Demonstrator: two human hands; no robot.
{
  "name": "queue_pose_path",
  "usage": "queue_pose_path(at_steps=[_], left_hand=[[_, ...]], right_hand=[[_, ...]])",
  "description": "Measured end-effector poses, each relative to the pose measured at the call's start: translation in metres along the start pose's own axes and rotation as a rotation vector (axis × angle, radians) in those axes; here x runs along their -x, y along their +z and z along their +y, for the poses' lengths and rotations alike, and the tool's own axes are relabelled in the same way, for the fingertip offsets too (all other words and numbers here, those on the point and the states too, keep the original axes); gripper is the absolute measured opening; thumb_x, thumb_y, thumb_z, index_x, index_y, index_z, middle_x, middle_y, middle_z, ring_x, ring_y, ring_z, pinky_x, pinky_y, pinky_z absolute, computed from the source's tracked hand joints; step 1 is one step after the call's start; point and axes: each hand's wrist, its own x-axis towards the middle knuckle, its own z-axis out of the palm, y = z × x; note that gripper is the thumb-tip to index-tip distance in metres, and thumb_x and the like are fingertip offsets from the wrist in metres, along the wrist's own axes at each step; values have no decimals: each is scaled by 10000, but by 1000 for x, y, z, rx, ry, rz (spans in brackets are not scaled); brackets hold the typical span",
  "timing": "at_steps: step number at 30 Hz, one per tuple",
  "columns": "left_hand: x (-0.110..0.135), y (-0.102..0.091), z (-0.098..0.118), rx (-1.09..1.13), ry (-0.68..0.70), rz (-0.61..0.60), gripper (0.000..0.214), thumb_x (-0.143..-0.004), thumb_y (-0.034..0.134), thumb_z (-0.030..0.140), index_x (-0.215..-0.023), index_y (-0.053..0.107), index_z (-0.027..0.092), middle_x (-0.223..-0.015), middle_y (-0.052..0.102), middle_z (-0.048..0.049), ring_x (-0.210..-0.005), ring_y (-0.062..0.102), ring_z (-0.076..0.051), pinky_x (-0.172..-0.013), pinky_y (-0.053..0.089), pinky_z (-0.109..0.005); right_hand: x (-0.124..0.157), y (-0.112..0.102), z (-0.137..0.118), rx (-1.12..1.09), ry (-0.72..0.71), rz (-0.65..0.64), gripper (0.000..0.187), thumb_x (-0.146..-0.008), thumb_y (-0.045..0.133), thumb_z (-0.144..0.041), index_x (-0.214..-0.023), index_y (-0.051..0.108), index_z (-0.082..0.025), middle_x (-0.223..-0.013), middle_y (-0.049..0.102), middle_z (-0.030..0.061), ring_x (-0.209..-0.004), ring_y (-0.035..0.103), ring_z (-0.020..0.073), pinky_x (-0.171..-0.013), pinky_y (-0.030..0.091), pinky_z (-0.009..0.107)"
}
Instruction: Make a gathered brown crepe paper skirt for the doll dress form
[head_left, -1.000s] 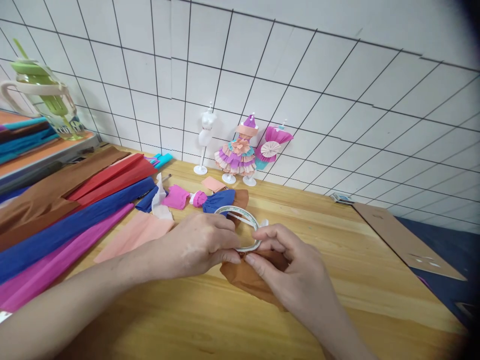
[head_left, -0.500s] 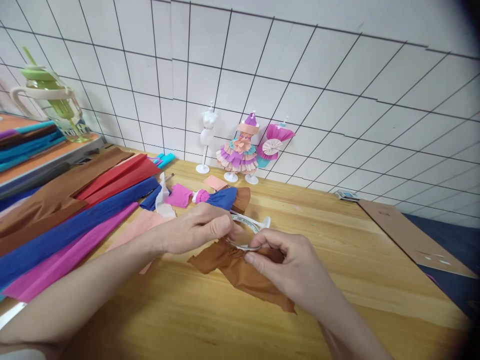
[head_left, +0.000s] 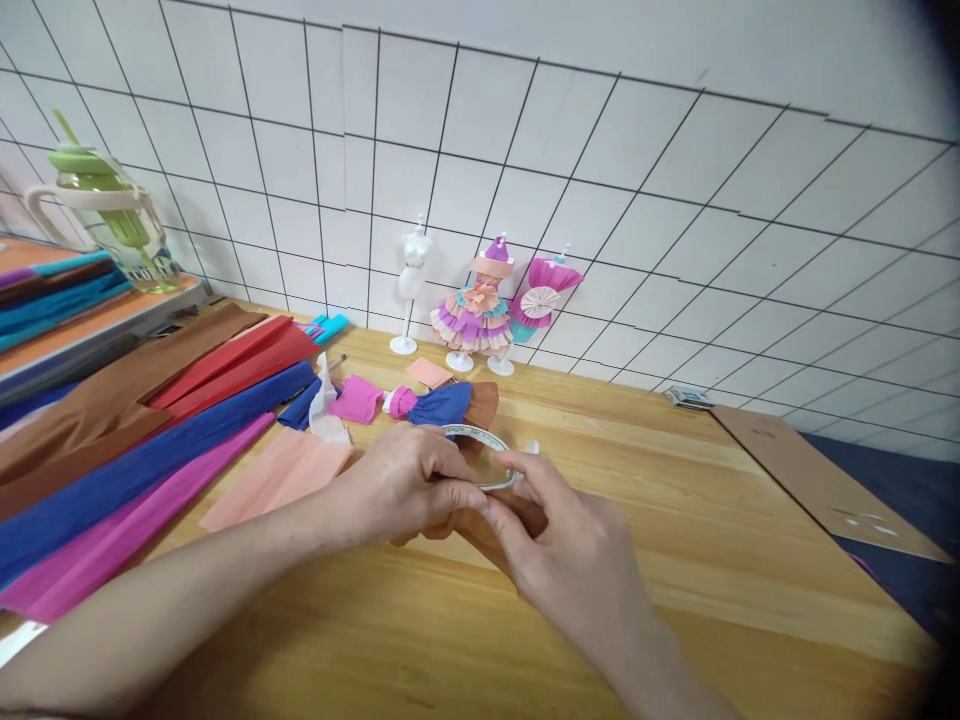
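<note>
My left hand (head_left: 412,485) and my right hand (head_left: 577,540) meet above the table, thumbs nearly touching. Both pinch the gathered edge of a piece of brown crepe paper (head_left: 489,541), largely covered by my fingers. A roll of double-sided tape (head_left: 478,434), with printing on its inner ring, stands between the hands against the paper; which fingers bear it I cannot tell. Just behind, a small dress form lies on its side, wearing a pink top and a blue crepe skirt (head_left: 442,403) with a brown lower tier. Its white base (head_left: 531,447) peeks out past the roll.
Along the tiled wall stand a bare white dress form (head_left: 413,268) and two dressed forms (head_left: 480,305). Folded crepe paper (head_left: 225,420) in several colours covers the left side, near a green-lidded bottle (head_left: 112,215). Pink scraps (head_left: 357,398) lie mid-table. Cardboard (head_left: 817,480) rests at right.
My left hand has come down and right, closing in beside my right thumb. The brown paper is now bunched up and mostly hidden under the hands. The tape roll has tipped more upright.
</note>
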Motion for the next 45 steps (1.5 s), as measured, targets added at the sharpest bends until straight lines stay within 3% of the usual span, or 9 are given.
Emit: queue_pose_path(at_steps=[4, 9, 11, 14, 20, 24, 35, 40, 45], left_hand=[[-1, 0, -5, 19, -22, 60, 472, -897, 524, 437, -562, 659, 133, -563, 655, -45, -561, 581, -124, -533, 416, -214], [-2, -3, -4, 32, 45, 104, 470, -897, 521, 445, -577, 663, 131, -555, 650, -45, -566, 592, -129, -543, 436, -220], [-2, -3, -1, 25, 77, 95, 482, -901, 506, 457, -579, 659, 133, -547, 644, -42, -571, 591, -129, -555, 438, -225], [-2, -3, 4, -23, 103, 107, 517, -904, 488, 476, -542, 631, 136, -508, 612, -25, -544, 556, -113, -571, 426, -230], [-1, -2, 3, -40, 143, 103, 546, -901, 456, 517, -539, 619, 143, -502, 589, -12, -554, 532, -106, -586, 417, -235], [-1, -3, 3, -19, 116, 97, 540, -904, 446, 523, -578, 639, 139, -521, 603, -24, -564, 549, -116, -572, 422, -238], [-2, -4, 11, -114, 241, 146, 562, -910, 427, 519, -514, 571, 147, -451, 528, 7, -537, 499, -103, -624, 397, -251], [-2, -2, 10, -190, 314, 198, 520, -927, 448, 445, -515, 538, 141, -489, 501, 18, -519, 458, -91, -602, 371, -249], [-2, 0, 8, -259, 392, 225, 466, -932, 454, 402, -565, 555, 133, -523, 490, 14, -532, 441, -98, -595, 359, -248]], right_hand=[[-2, -2, 3, 58, 19, 44, 302, -783, 644, -412, -974, 603, -181, -498, 598, -45, -370, 543, 157, -409, 407, 263], [-4, -11, 2, -90, 51, 57, 155, -767, 638, -290, -887, 576, -213, -669, 682, -13, -527, 625, 151, -525, 477, 248], [-5, -13, 1, -125, 79, 35, 42, -777, 605, -242, -771, 572, -217, -620, 647, -25, -501, 591, 134, -499, 452, 236], [-4, -12, -3, -218, 94, -60, 164, -804, 557, -198, -642, 541, -215, -507, 534, -53, -434, 490, 101, -430, 381, 209], [-3, -14, -8, -364, 15, -183, 145, -838, 525, -174, -725, 607, -212, -544, 560, -44, -470, 500, 98, -469, 396, 205], [-5, -16, -5, -377, 25, -156, 134, -833, 535, -178, -742, 627, -210, -569, 605, -30, -470, 519, 101, -449, 403, 202], [-5, -15, -5, -444, 154, -172, 159, -808, 532, -207, -716, 662, -207, -545, 618, -17, -444, 532, 109, -405, 407, 198], [-6, -12, -8, -481, 324, -131, 179, -759, 568, -232, -589, 514, -208, -409, 452, -74, -339, 412, 73, -332, 321, 174], [-4, -10, -9, -538, 373, -172, 241, -755, 581, -238, -580, 416, -218, -406, 388, -92, -333, 362, 62, -322, 267, 170]])
